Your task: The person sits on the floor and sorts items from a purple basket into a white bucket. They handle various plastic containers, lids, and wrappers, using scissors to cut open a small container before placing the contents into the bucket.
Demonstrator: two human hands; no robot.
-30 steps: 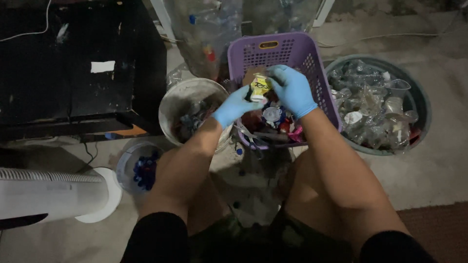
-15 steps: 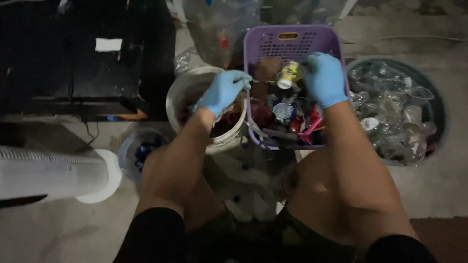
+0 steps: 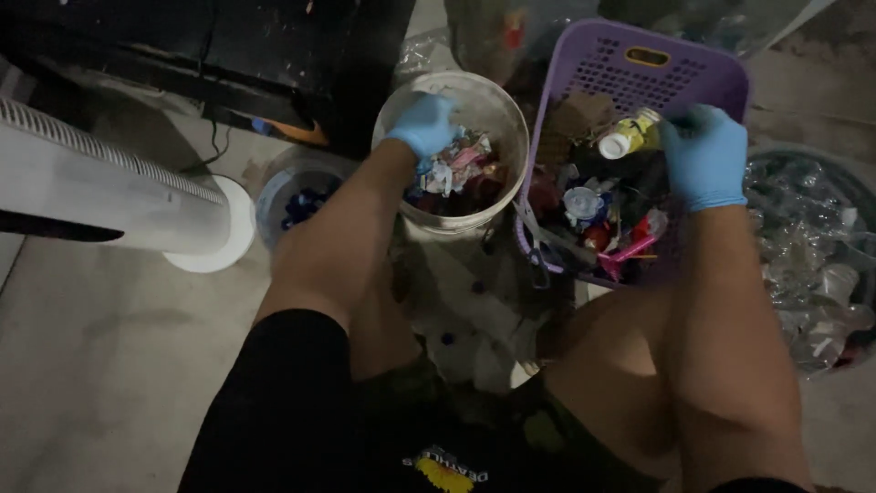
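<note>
**A:** Head view first: what did your fingers have?

**B:** My right hand (image 3: 704, 157), in a blue glove, was closed around a small bottle (image 3: 630, 135) with a yellow label and a white cap. I held it at its bottom end, above the far part of the purple basket (image 3: 693, 68). The long axis of the bottle lay almost flat, and the cap pointed to my left, toward the white bucket (image 3: 497, 119).

**A:** And the left hand?

**B:** My left hand (image 3: 424, 123), also gloved, was down at the far rim of that bucket, over the coloured wrappers (image 3: 456, 169). The fingers were curled, but I cannot tell if they pinched something.

**A:** Which hand was nearer to the bottle?

**B:** The right one, because it held it. The left was well apart, on the other side of the basket wall.

**A:** What lay around?

**B:** Under the bottle, mixed bottles and caps in the basket. At my right, a round tub (image 3: 821, 274) of clear plastic pieces. At my left, a small container with blue caps (image 3: 301, 201) and a white fan (image 3: 109, 196).
</note>
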